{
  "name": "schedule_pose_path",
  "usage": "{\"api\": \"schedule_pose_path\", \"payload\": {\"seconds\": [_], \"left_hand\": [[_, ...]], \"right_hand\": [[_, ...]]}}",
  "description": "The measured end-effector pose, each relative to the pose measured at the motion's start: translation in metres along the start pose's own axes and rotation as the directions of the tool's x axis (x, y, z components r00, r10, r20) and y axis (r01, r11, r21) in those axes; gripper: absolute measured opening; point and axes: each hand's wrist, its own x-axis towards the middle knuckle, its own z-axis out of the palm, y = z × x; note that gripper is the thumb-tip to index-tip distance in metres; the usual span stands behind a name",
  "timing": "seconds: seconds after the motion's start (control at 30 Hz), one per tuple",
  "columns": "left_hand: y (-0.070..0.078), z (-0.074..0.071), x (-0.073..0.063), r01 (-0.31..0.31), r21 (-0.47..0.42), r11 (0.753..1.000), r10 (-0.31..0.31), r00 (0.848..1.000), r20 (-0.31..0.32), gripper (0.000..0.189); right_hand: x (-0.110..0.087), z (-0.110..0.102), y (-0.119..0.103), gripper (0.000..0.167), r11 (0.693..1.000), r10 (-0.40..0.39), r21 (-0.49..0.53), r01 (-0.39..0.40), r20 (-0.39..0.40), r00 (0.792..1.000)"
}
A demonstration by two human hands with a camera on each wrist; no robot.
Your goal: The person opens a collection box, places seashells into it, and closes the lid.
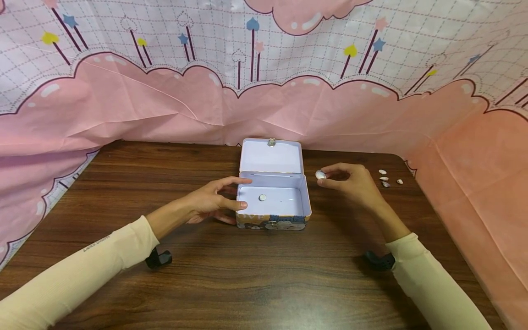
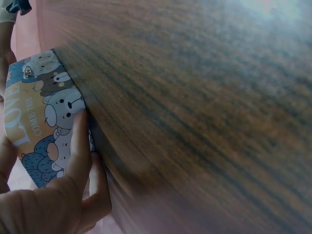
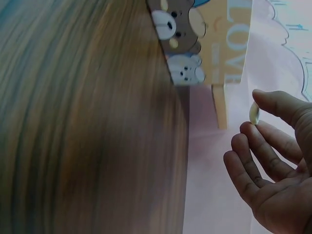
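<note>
An open tin box (image 1: 273,223) with printed cartoon bears stands mid-table, its lid (image 1: 271,158) tipped back. Inside, one small white shell (image 1: 262,198) lies on the floor of the box. My left hand (image 1: 212,199) grips the box's left wall, thumb and a finger over the rim, other fingers against the outside; the left wrist view shows fingertips on the printed side (image 2: 61,105). To the right of the box, above the table, my right hand (image 1: 350,183) pinches a white shell (image 1: 320,174) between thumb and fingertips. In the right wrist view this shell (image 3: 254,113) appears edge-on.
Several small shells (image 1: 384,178) lie on the dark wooden table (image 1: 264,270) at the far right, beyond my right hand. A pink patterned cloth (image 1: 165,103) hangs behind the table and along its sides.
</note>
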Motion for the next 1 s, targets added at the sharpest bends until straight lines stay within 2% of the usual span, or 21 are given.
{"api": "schedule_pose_path", "payload": {"seconds": [0.4, 1.0], "left_hand": [[-0.001, -0.001, 0.001, 0.003, 0.0, 1.0, -0.003, 1.0, -0.001, 0.077], [0.0, 0.0, 0.0, 0.011, -0.001, 1.0, -0.011, 1.0, -0.006, 0.077]], "right_hand": [[0.005, 0.017, -0.029, 0.033, 0.995, -0.046, 0.087, 0.045, 0.015, 0.999], [0.008, 0.035, -0.049, 0.031, 0.985, -0.089, 0.152, 0.083, 0.034, 0.995]]}}
